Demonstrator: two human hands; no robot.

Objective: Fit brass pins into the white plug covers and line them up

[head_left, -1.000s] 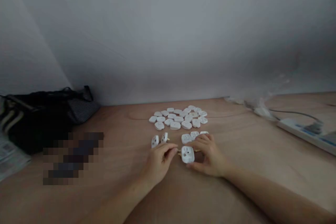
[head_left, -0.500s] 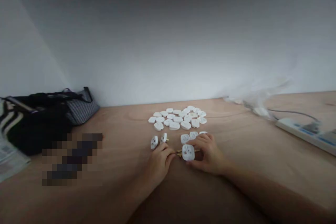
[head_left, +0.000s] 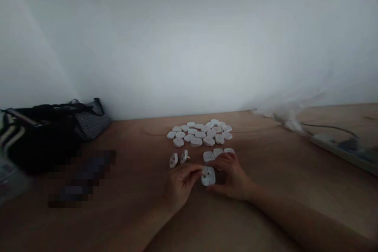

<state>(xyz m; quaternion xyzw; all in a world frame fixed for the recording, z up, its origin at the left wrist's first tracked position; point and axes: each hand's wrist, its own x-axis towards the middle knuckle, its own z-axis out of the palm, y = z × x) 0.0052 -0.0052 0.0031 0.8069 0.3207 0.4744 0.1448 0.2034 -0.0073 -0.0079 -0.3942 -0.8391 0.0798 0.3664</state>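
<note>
A white square plug housing (head_left: 209, 177) with small holes in its face is tilted up in front of me. My right hand (head_left: 234, 177) grips it between thumb and fingers from the right. The fingers of my left hand (head_left: 180, 183) are pinched together at the housing's left edge, and what lies between them is too small to make out. Beyond my left hand, two white plug pieces (head_left: 173, 160) stand on edge. Past my right fingers lie three similar housings (head_left: 208, 156) in a row, partly covered by the hand.
A cluster of several white plug parts (head_left: 196, 141) lies farther back on the wooden table (head_left: 141, 149). To the left are a black bag (head_left: 44, 138) and a blurred-out dark object (head_left: 84, 177). A power strip (head_left: 342, 149) with a cable and clear plastic (head_left: 291, 118) sit on the right.
My left hand has risen from the tabletop and its fingertips have come to the housing's left edge. The housing has shifted slightly left and down. Brass-coloured bits between the hands no longer show.
</note>
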